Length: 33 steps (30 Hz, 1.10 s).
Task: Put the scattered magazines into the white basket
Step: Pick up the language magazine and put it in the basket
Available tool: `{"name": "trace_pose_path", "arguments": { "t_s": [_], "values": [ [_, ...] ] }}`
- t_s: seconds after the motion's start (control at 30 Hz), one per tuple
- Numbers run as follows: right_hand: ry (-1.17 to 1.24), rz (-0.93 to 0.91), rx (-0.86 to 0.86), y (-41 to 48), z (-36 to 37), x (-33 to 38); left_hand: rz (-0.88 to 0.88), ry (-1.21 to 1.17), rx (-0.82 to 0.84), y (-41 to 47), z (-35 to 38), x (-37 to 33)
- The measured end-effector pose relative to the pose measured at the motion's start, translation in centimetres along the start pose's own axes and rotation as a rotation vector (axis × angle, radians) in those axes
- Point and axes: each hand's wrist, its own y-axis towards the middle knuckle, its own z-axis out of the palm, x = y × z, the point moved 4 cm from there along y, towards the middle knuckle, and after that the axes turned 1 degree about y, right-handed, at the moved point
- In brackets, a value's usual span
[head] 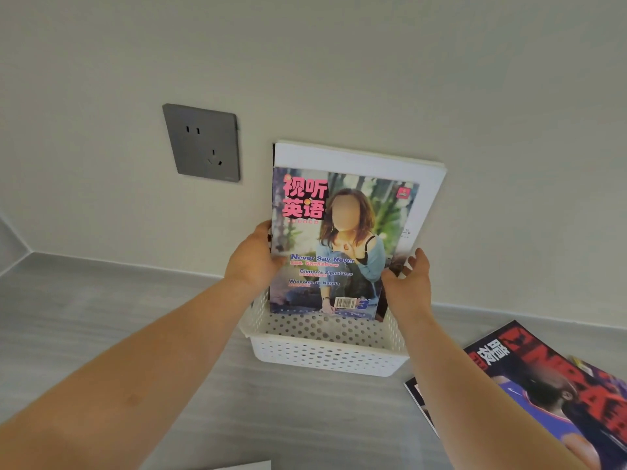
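A white perforated basket [325,359] stands on the grey counter against the wall. Upright inside it leans a colourful magazine [339,245] with pink Chinese title, and behind it a larger white-backed magazine [373,164]. My left hand [254,262] grips the front magazine's left edge. My right hand [409,286] is at its lower right corner, fingers spread, touching the stack's right side. A red and black magazine [556,395] lies flat on the counter at the right, with other magazines partly under it.
A grey wall socket [202,142] sits on the wall left of the basket. The wall rises directly behind the basket. A pale object's edge [237,465] shows at the bottom.
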Motion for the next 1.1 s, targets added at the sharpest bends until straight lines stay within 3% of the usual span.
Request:
{"name": "trace_pose_path", "arguments": {
  "t_s": [0.13, 0.37, 0.53, 0.8, 0.97, 1.1],
  "values": [
    [-0.039, -0.093, 0.037, 0.5, 0.1, 0.2, 0.018, 0.345, -0.006, 0.0, 0.3, 0.3],
    [-0.008, -0.115, 0.046, -0.5, 0.0, 0.3, -0.001, 0.501, -0.105, 0.6, 0.6, 0.4],
    [-0.049, -0.095, -0.002, -2.1, -0.8, 0.0, -0.036, 0.311, -0.049, -1.1, 0.7, 1.1],
    [-0.278, -0.392, -0.061, -13.7, -1.8, -1.0, -0.052, -0.056, -0.181, -13.8, -4.0, 6.1],
    [-0.486, -0.312, 0.388, -23.5, -0.1, -6.1, -0.289, -0.007, -0.1, -24.2, -5.2, 12.3],
    [-0.677, -0.429, 0.43, -29.5, -0.1, -8.3, -0.499, 0.065, -0.024, -30.6, -6.0, 16.1]
  ]
}}
